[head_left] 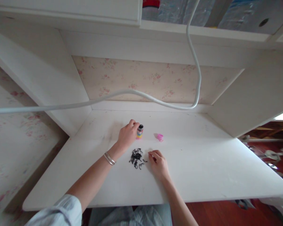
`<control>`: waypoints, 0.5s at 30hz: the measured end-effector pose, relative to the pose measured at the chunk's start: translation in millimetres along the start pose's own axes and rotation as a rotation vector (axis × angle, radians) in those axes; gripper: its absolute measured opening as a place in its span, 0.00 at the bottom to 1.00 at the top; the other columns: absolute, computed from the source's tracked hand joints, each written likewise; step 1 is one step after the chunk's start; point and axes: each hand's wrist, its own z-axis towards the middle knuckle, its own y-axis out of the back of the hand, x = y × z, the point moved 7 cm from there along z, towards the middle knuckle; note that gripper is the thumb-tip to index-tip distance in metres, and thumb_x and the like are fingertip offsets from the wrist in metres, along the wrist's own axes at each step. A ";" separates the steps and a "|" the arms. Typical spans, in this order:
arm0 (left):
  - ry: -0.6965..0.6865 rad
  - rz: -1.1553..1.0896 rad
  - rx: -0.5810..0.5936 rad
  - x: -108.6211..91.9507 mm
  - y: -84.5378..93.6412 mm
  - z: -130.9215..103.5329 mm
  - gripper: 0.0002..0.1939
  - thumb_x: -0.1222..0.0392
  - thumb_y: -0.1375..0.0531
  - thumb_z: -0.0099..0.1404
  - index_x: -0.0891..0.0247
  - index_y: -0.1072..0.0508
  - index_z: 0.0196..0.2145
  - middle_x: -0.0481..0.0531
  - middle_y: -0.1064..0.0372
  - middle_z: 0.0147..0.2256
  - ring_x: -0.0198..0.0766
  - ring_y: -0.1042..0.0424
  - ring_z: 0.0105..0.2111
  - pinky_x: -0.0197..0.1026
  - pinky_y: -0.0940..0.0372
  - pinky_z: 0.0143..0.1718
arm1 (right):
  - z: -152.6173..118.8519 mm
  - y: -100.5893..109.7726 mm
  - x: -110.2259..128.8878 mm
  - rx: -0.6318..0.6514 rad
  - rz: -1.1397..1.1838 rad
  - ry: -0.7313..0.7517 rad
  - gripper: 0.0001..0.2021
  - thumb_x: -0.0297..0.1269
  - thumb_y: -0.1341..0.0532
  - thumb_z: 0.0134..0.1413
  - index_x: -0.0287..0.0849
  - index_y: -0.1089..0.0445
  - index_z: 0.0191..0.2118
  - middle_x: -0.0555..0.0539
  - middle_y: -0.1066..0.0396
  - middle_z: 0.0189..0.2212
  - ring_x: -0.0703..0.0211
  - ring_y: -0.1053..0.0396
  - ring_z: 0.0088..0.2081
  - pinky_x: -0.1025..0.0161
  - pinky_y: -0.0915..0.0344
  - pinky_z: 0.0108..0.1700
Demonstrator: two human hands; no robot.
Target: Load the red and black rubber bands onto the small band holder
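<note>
My left hand [128, 133] is closed at the upper left side of a small clear jar [140, 131] with colourful bands around it. The jar stands upright and uncapped, with black loops showing at its mouth. In front of it lies a loose pile of small black elastic hair ties [136, 157]. Just right of the pile, my right hand [158, 162] rests low over the tabletop with fingers curled and the thumb near the index finger. Whatever may be between those fingertips is too small to make out. A pink cap [160, 137] lies right of the jar.
The white desktop [202, 163] has side panels and a floral-papered back wall [141, 78]. A white cable [136, 92] crosses the view in front of the wall. Overhead, a cabinet [66, 12] holds plastic-wrapped items. Clutter stands on the floor at the right.
</note>
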 end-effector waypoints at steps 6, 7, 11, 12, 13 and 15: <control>0.050 -0.023 -0.056 6.4 6.7 -7.3 0.12 0.59 0.54 0.71 0.57 0.32 0.44 0.51 0.35 0.42 0.33 0.30 0.33 0.34 0.39 0.29 | -1.1 0.0 2.1 0.009 0.002 0.003 0.15 0.41 0.49 0.60 0.45 0.25 0.37 0.46 0.28 0.38 0.63 0.32 0.28 0.67 0.36 0.33; 0.065 -0.043 -0.069 8.6 8.2 -10.9 0.12 0.58 0.54 0.71 0.57 0.32 0.44 0.51 0.35 0.42 0.33 0.30 0.34 0.34 0.39 0.30 | -1.6 0.0 3.0 0.024 0.000 0.001 0.15 0.41 0.48 0.60 0.46 0.25 0.38 0.46 0.29 0.39 0.64 0.32 0.28 0.67 0.36 0.32; 0.113 -0.141 -0.073 20.3 8.5 -38.0 0.12 0.57 0.54 0.71 0.58 0.32 0.43 0.51 0.34 0.41 0.34 0.30 0.36 0.34 0.37 0.33 | -4.9 -3.5 11.3 0.158 -0.053 0.078 0.14 0.42 0.46 0.59 0.48 0.25 0.42 0.47 0.29 0.41 0.62 0.31 0.32 0.65 0.35 0.37; 0.125 -0.160 -0.059 23.5 6.4 -48.0 0.12 0.57 0.54 0.71 0.58 0.32 0.43 0.51 0.33 0.41 0.34 0.30 0.36 0.34 0.37 0.34 | -6.2 -4.7 14.2 0.187 -0.079 0.123 0.13 0.42 0.45 0.58 0.49 0.25 0.43 0.47 0.29 0.41 0.61 0.30 0.34 0.63 0.35 0.40; 0.137 -0.177 -0.038 26.3 3.1 -59.2 0.12 0.57 0.54 0.71 0.58 0.32 0.43 0.51 0.33 0.41 0.34 0.30 0.36 0.34 0.36 0.35 | -7.5 -5.9 16.9 0.210 -0.107 0.169 0.13 0.41 0.43 0.57 0.50 0.25 0.44 0.47 0.29 0.41 0.59 0.30 0.37 0.62 0.35 0.43; 0.160 -0.203 0.023 30.0 -6.3 -83.7 0.12 0.57 0.54 0.71 0.58 0.32 0.42 0.50 0.33 0.41 0.33 0.29 0.34 0.35 0.36 0.36 | -9.7 -8.3 19.9 0.232 -0.163 0.225 0.11 0.40 0.42 0.57 0.51 0.24 0.43 0.47 0.29 0.41 0.57 0.31 0.41 0.60 0.37 0.46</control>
